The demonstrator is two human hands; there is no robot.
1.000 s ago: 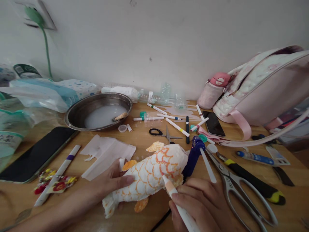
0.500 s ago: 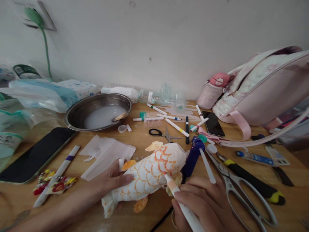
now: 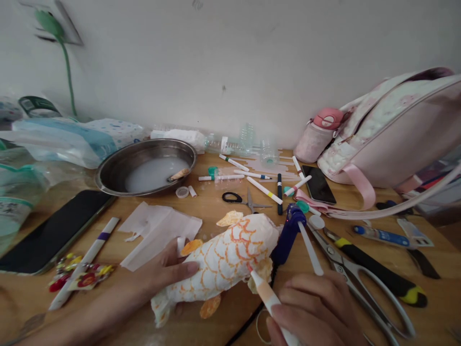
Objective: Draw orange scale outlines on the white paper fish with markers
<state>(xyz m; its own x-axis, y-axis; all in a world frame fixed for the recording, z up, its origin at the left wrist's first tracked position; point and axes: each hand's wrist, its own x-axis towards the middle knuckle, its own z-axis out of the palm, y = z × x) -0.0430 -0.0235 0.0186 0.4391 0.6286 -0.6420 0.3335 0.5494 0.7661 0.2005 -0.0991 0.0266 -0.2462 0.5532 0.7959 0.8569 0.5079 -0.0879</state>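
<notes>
A white papery model fish (image 3: 219,259) with orange scale lines and orange fins lies tilted across the front of the table, its tail toward the lower left. My left hand (image 3: 173,269) is closed around its tail half, thumb on top; a small white cap (image 3: 181,244) shows by the fingers. Between the fingers of my right hand (image 3: 313,307) is a white marker (image 3: 268,297) with a peach band. The marker's tip is at the fish's lower right side, near the frilly fin. A blue glue gun (image 3: 286,235) lies just behind the fish's head.
A metal basin (image 3: 104,178) of cloudy liquid stands at the back left, near a dark phone (image 3: 57,230). Small scissors (image 3: 248,201) and several markers lie behind the fish. Large scissors (image 3: 363,283), a box cutter (image 3: 378,269) and a pink bag (image 3: 403,134) are on the right.
My right hand and the marker have moved slightly down and right, the tip shifting lower along the fish's side. My left hand and the fish stay nearly still.
</notes>
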